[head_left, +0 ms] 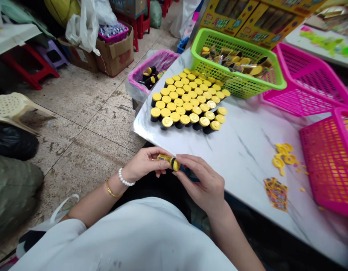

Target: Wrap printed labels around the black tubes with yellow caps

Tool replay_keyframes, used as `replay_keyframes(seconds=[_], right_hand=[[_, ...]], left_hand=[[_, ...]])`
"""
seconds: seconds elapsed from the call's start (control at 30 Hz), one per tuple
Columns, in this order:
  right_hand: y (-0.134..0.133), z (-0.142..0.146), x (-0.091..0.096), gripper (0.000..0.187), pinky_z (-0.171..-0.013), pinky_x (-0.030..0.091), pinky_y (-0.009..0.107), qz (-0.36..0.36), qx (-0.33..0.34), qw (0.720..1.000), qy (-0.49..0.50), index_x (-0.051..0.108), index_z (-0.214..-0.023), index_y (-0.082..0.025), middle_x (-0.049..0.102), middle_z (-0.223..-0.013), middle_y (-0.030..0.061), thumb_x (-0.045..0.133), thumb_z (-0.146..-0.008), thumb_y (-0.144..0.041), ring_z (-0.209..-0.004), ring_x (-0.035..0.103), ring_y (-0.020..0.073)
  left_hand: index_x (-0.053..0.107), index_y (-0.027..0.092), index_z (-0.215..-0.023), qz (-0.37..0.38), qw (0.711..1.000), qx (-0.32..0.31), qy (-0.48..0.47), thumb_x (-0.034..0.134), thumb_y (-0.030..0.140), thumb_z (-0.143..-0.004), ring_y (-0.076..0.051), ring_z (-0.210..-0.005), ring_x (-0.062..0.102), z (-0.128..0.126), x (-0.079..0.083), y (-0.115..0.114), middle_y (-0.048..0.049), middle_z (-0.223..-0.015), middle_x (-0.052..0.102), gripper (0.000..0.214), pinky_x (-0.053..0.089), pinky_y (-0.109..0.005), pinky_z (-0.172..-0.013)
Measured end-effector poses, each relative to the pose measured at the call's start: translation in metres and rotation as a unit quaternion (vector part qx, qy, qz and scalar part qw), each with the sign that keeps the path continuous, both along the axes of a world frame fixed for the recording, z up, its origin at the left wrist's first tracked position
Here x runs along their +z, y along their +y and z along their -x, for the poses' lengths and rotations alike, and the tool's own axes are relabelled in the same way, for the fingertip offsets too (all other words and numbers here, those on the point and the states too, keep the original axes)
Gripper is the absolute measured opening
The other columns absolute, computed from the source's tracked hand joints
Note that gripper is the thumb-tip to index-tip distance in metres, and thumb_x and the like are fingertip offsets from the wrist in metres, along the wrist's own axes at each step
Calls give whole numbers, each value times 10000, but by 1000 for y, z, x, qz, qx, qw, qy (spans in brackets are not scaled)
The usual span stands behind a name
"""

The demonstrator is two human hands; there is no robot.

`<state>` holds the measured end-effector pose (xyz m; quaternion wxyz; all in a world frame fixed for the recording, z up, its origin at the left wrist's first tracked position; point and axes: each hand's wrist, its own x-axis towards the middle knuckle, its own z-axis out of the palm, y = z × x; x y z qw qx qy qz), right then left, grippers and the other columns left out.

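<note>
Off the counter's (247,150) near edge, the left hand (144,163) clamped a small tube (166,159) while the right hand's (203,184) fingers (187,160) pinched its yellow cap (176,165), apparently needing a firm counter-twist.

Bright, even light is reaching my surface (247,150), leaving faint sheen and soft shadows; I am seeing edges bending and corners blurring slightly.

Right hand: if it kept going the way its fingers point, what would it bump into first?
The right hand pinches the yellow-capped tube, so that comes first; straight past it, probably the left hand.
</note>
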<state>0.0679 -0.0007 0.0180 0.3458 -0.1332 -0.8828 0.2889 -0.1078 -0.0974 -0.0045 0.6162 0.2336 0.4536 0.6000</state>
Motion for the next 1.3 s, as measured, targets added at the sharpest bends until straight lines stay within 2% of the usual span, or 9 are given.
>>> replay_keyframes(seconds=[0.3, 0.43, 0.53, 0.77, 0.83, 0.97, 1.03, 1.17, 1.3], right_hand=[[-1, -1, -5, 392, -774, 649, 322, -38, 21, 999, 14, 705, -1171, -282, 727, -1061, 75, 708, -854, -50, -902, 739, 193], [-3, -1, -13, 345, -758, 643, 335, 76, -6, 996, 37, 714, -1095, -266, 726, -995, 56, 780, -808, -87, -854, 732, 191], [-4, -3, -18, 346, -756, 630, 362, 177, -23, 984, 15, 701, -1112, -263, 707, -967, 47, 800, -803, -140, -824, 703, 188], [-4, -1, -21, 343, -740, 637, 323, 243, -1, 969, 35, 643, -1212, -258, 709, -991, 53, 709, -887, -170, -829, 709, 170], [-1, -1, -18, 334, -751, 640, 336, 206, 3, 978, 34, 654, -1180, -257, 703, -996, 58, 727, -869, -161, -849, 711, 180], [3, -4, -17, 369, -764, 638, 351, 23, 26, 999, 39, 696, -1122, -283, 708, -1039, 68, 738, -824, -70, -906, 721, 200], [2, -3, -21, 376, -741, 636, 347, 0, 19, 999, 48, 696, -1119, -288, 717, -1031, 65, 743, -816, -70, -889, 724, 200], [-5, 4, -24, 258, -727, 621, 340, 196, -59, 977, 54, 694, -1056, -254, 700, -945, 45, 763, -828, -155, -820, 701, 179], [-8, 3, -15, 220, -712, 609, 282, 359, -72, 930, 27, 703, -1034, -255, 703, -893, 10, 780, -833, -208, -753, 685, 139]], left_hand=[[746, 121, -967, 4, 999, 31, -27, 886, 331, -692, -110, -634, 651, -5, -6, -7, -48, -804, 742, 373, 532, -216, -559], [749, 122, -967, -9, 997, 51, 54, 873, 326, -708, -107, -681, 650, -9, 0, -5, -51, -847, 751, 353, 541, -217, -615], [726, 115, -958, -11, 998, 18, 66, 844, 402, -739, -95, -615, 631, -9, 5, -2, -36, -790, 727, 380, 536, -211, -567], [596, 142, -1010, 3, 999, -16, 52, 782, 578, -754, -103, -448, 591, -7, 7, 2, 1, -658, 673, 538, 469, -196, -386], [572, 155, -1031, -1, 999, -15, 51, 784, 571, -754, -103, -446, 590, -6, 8, 1, 5, -679, 676, 543, 464, -197, -378], [582, 155, -936, 11, 997, -21, 71, 725, 516, -833, -80, -453, 548, -9, 9, -3, 20, -665, 630, 402, 429, -183, -391], [613, 148, -946, -11, 995, 0, 96, 729, 432, -851, -79, -547, 569, -12, 9, -4, 13, -709, 627, 322, 469, -188, -490], [650, 146, -993, -76, 983, 56, 156, 744, 311, -852, -93, -732, 590, -16, 6, 0, -27, -876, 656, 236, 496, -208, -664], [627, 166, -1096, -101, 991, 1, 83, 766, 334, -840, -89, -706, 587, -10, 5, 1, -19, -893, 638, 336, 499, -204, -629]])
